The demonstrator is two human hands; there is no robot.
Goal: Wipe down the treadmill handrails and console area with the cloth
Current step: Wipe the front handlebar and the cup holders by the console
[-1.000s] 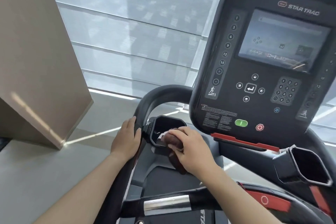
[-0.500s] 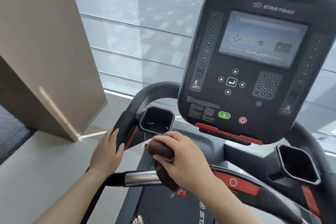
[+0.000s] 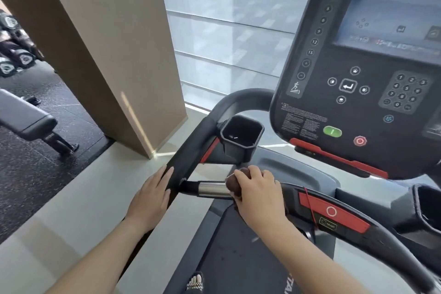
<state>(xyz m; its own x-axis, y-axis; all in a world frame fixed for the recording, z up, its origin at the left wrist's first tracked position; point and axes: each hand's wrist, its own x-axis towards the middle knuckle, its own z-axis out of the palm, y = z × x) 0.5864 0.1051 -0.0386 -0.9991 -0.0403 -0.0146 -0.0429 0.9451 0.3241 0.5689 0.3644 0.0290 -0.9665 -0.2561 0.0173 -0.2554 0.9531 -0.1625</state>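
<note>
Place: a gym, indoors.
Main machine: a treadmill with a black console [image 3: 358, 93] carrying a screen [image 3: 391, 19], a number keypad [image 3: 403, 92], a green start button [image 3: 332, 131] and a red stop button [image 3: 359, 141]; the brand lettering reads "STAR T", cut off at the frame edge.
Fittings: a padded handrail [image 3: 191, 150], a cup holder [image 3: 241, 136], a metal grip sensor [image 3: 212, 189] and a dark running belt [image 3: 238, 258].
Other gear: a padded bench [image 3: 26, 119] at the left and a row of dumbbells [image 3: 14, 55] behind it.
Floor: dark speckled rubber matting [image 3: 35, 169].
Surroundings: a beige pillar [image 3: 107, 43] and a large window with a translucent blind [image 3: 226, 19] in front of the treadmill.
</note>
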